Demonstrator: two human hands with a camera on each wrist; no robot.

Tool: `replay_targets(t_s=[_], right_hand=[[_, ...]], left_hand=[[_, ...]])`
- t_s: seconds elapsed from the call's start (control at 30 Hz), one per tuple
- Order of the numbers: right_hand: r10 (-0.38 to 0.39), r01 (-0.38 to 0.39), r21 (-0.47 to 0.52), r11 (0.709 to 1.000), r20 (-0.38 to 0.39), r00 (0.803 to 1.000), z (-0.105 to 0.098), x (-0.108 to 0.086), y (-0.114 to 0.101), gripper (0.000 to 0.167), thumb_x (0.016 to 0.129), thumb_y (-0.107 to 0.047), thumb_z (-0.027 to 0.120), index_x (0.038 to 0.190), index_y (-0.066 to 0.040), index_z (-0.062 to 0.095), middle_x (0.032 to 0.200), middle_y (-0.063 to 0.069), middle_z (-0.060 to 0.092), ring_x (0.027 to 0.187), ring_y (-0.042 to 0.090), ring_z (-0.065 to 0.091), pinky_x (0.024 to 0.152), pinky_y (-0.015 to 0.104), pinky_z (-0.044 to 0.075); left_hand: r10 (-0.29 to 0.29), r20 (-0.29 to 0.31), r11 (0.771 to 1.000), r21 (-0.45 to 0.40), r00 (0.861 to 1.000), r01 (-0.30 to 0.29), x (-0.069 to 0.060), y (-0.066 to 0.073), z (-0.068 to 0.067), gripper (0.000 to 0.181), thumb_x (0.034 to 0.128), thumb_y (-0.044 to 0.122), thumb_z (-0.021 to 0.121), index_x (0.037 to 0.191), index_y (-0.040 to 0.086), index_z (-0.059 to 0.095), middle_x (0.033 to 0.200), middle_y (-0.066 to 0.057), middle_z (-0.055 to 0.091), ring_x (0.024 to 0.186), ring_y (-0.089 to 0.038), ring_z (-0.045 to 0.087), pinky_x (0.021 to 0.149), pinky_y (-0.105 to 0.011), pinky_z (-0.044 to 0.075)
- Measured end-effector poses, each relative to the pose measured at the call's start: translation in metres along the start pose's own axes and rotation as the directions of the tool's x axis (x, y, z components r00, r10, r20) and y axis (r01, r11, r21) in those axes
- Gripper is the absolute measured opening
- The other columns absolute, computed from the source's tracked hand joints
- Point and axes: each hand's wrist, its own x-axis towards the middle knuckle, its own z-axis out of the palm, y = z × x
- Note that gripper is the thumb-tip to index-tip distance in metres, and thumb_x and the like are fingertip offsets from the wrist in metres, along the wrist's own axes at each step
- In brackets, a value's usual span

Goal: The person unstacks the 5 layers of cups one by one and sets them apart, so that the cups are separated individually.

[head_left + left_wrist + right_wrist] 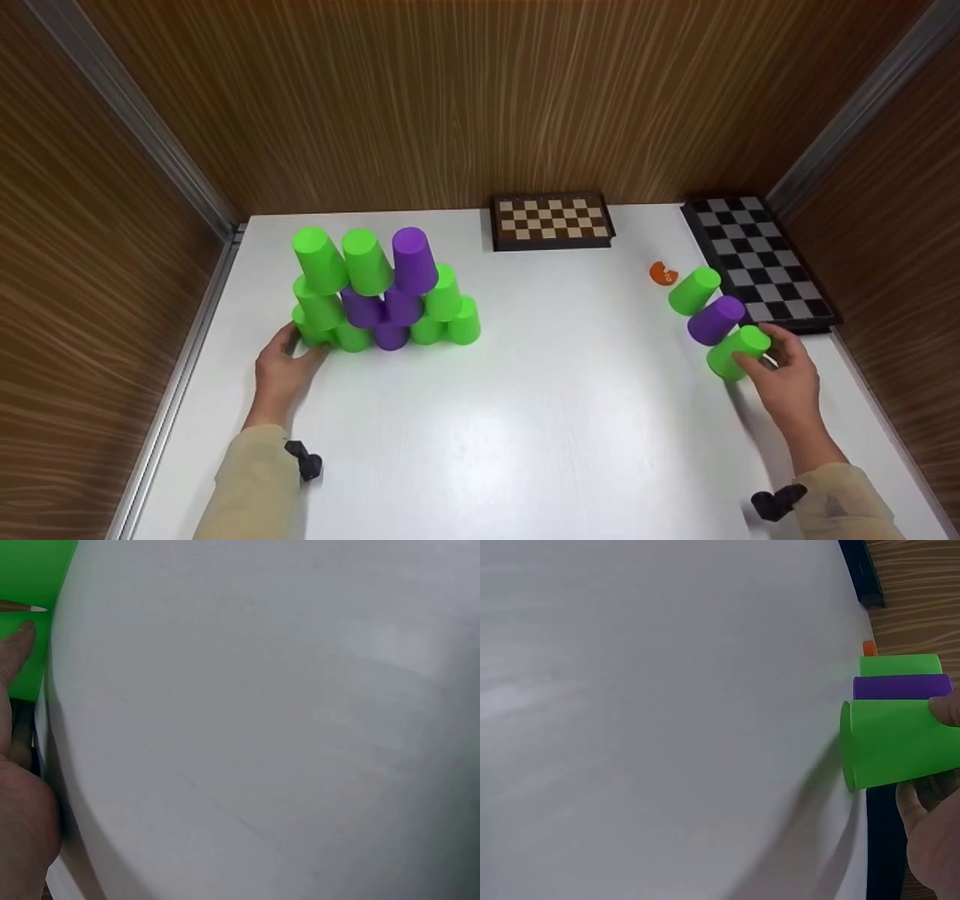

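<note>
Upside-down green and purple cups stand in three tiers at the left, with three cups, two green and one purple [414,261], on top. My left hand [282,375] has its thumb and fingers around the leftmost bottom green cup [309,330]; in the left wrist view the thumb lies against green plastic [34,660]. On the right, my right hand [786,382] grips an upside-down green cup [731,360] between thumb and fingers, also seen in the right wrist view as the nearest green cup [896,742]. Beside it are a purple cup [712,322] and another green cup [691,294].
A brown checkered board [553,223] lies at the back of the white table [555,360]. Behind the right-hand cups is a black and grey checkered board [765,262]. Near them sits a small orange piece [662,274]. Wood-grain walls enclose the table's back and sides.
</note>
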Motion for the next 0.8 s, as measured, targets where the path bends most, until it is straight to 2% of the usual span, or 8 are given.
replay_targets(t_s=[0.27, 0.53, 0.67, 0.8], right_hand=[[0.004, -0.004, 0.002, 1.0, 0.007, 1.0, 0.0, 0.003, 0.0, 0.07, 0.101, -0.013, 0.074, 0.16, -0.007, 0.038, 0.154, 0.013, 0.047, 0.144, 0.021, 0.046, 0.113, 0.017, 0.045], [0.002, -0.002, -0.031, 1.0, 0.017, 1.0, -0.001, 0.005, -0.004, 0.077, 0.101, -0.013, 0.074, 0.165, -0.005, 0.031, 0.161, 0.021, 0.041, 0.147, 0.022, 0.042, 0.114, 0.012, 0.04], [-0.012, 0.012, -0.066, 0.998, 0.0, 1.0, -0.004, 0.007, -0.017, 0.075, 0.101, -0.018, 0.074, 0.164, -0.009, 0.035, 0.16, 0.022, 0.044, 0.147, 0.025, 0.044, 0.119, 0.015, 0.035], [-0.038, 0.037, -0.067, 0.997, -0.014, 0.999, -0.007, 0.012, -0.043, 0.073, 0.102, -0.021, 0.074, 0.164, -0.012, 0.036, 0.16, 0.019, 0.046, 0.149, 0.025, 0.043, 0.122, 0.018, 0.034]], left_hand=[[-0.001, 0.001, 1.0, -0.016, 1.0, 0.001, -0.001, 0.0, 0.0, 0.087, 0.0933, 0.037, 0.085, 0.163, 0.009, 0.041, 0.167, -0.016, 0.04, 0.157, -0.036, 0.032, 0.131, -0.049, 0.026], [0.015, -0.005, 1.0, -0.018, 1.0, -0.015, -0.003, 0.0, 0.0, 0.084, 0.0948, 0.031, 0.084, 0.163, 0.008, 0.04, 0.168, -0.015, 0.039, 0.157, -0.035, 0.031, 0.131, -0.047, 0.025], [0.017, 0.0, 0.999, -0.029, 1.0, -0.017, -0.003, 0.0, 0.0, 0.086, 0.0943, 0.033, 0.084, 0.163, 0.008, 0.04, 0.168, -0.016, 0.038, 0.157, -0.036, 0.031, 0.131, -0.048, 0.025], [0.013, 0.005, 0.999, -0.034, 1.0, -0.013, -0.002, 0.0, 0.0, 0.088, 0.0935, 0.036, 0.085, 0.164, 0.009, 0.039, 0.169, -0.016, 0.037, 0.157, -0.036, 0.03, 0.131, -0.049, 0.025]])
